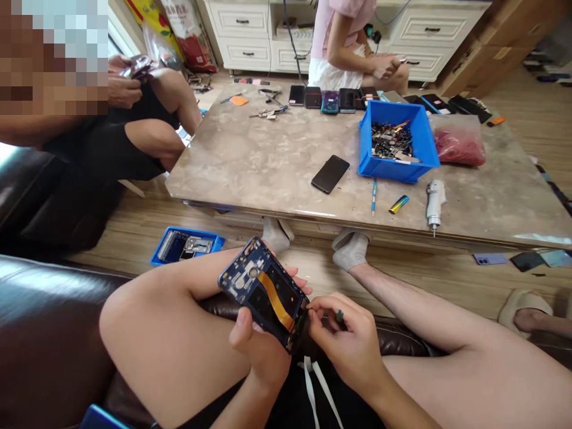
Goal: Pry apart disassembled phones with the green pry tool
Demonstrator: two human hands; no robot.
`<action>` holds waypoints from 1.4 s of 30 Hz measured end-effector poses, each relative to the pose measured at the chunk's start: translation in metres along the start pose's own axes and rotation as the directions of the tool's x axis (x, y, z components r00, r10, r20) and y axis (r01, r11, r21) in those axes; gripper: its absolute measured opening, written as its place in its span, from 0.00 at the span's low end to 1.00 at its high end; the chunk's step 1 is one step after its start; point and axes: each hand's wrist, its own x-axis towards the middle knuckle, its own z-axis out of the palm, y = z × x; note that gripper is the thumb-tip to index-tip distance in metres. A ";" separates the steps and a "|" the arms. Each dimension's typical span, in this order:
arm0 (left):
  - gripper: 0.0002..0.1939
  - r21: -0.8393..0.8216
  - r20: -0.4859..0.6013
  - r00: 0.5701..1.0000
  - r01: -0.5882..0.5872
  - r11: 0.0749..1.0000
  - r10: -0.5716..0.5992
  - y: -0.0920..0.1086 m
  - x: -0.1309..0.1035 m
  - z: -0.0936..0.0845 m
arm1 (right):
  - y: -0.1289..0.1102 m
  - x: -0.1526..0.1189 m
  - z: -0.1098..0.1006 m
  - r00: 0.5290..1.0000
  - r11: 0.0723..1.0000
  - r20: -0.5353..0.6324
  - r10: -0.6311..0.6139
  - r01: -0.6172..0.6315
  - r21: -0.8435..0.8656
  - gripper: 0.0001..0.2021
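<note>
An opened phone frame point(263, 292) lies tilted in my left hand point(263, 351), whose fingers wrap beneath it with the thumb at its near edge. Across its dark blue inside runs an orange ribbon cable point(276, 302), and small metal parts sit at its upper end. My right hand point(351, 339) is closed in a pinch, thumb and forefinger at the frame's lower right corner. What the fingertips grip is too small to make out. A little green piece point(340, 316) shows by the curled fingers of that hand.
On the table point(250, 161) are a black phone point(330, 174), a blue bin point(397, 170) of small parts, a pencil point(374, 198), a lighter point(399, 204) and a white electric screwdriver point(435, 204). A blue tray point(218, 243) stands on the floor. Two other people sit nearby.
</note>
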 end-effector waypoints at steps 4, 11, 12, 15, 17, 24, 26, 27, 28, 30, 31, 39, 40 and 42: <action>0.28 0.079 -0.123 0.985 -0.110 0.991 0.119 -0.006 0.008 -0.007 | -0.003 0.008 -0.005 0.972 1.000 -0.233 -0.025 0.024 -0.009 0.06; 0.27 -0.081 -0.067 0.985 0.152 0.985 -0.158 0.010 0.014 0.002 | 0.015 0.160 -0.091 0.659 0.990 -0.746 -0.101 0.141 -0.009 0.06; 0.27 -0.093 -0.032 0.984 0.173 0.980 -0.177 0.013 0.012 0.006 | 0.017 0.187 -0.105 0.647 0.991 -0.758 -0.084 0.137 0.007 0.06; 0.29 -0.119 0.088 0.967 0.249 0.961 -0.240 0.024 0.007 0.015 | 0.020 0.227 -0.125 0.681 0.994 -0.732 -0.021 0.091 0.056 0.07; 0.30 -0.126 0.142 0.948 0.304 0.944 -0.286 0.031 0.004 0.019 | 0.020 0.210 -0.117 0.746 0.993 -0.666 0.010 0.072 0.095 0.08; 0.31 -0.053 0.231 0.922 0.330 0.942 -0.310 0.040 0.007 0.034 | -0.019 0.039 -0.059 0.987 0.966 -0.156 0.034 0.007 0.257 0.25; 0.31 -0.043 0.258 0.916 0.328 0.944 -0.306 0.039 0.006 0.043 | -0.032 0.012 -0.057 0.999 0.949 0.039 -0.025 0.012 0.314 0.18; 0.32 -0.045 0.265 0.915 0.327 0.944 -0.304 0.038 0.005 0.047 | -0.035 0.004 -0.058 0.992 0.943 0.103 -0.066 0.029 0.332 0.15; 0.32 -0.047 0.267 0.915 0.327 0.944 -0.304 0.038 0.003 0.052 | -0.037 -0.001 -0.059 0.985 0.939 0.139 -0.104 0.052 0.339 0.13; 0.33 -0.054 0.263 0.915 0.330 0.942 -0.305 0.038 -0.001 0.060 | -0.036 -0.005 -0.063 0.976 0.940 0.147 -0.160 0.106 0.324 0.14; 0.34 -0.058 0.261 0.915 0.332 0.941 -0.307 0.038 -0.003 0.063 | -0.034 -0.006 -0.065 0.976 0.942 0.136 -0.169 0.120 0.312 0.15; 0.34 -0.031 0.341 0.876 0.374 0.927 -0.342 0.034 -0.006 0.061 | -0.025 -0.004 -0.075 0.970 0.932 0.155 -0.187 0.125 0.342 0.16; 0.34 -0.022 0.328 0.881 0.367 0.930 -0.340 0.033 -0.006 0.061 | -0.026 -0.003 -0.076 0.966 0.932 0.167 -0.196 0.130 0.340 0.16; 0.34 0.000 0.310 0.886 0.363 0.932 -0.345 0.031 -0.007 0.063 | -0.027 -0.001 -0.076 0.959 0.931 0.186 -0.214 0.142 0.335 0.15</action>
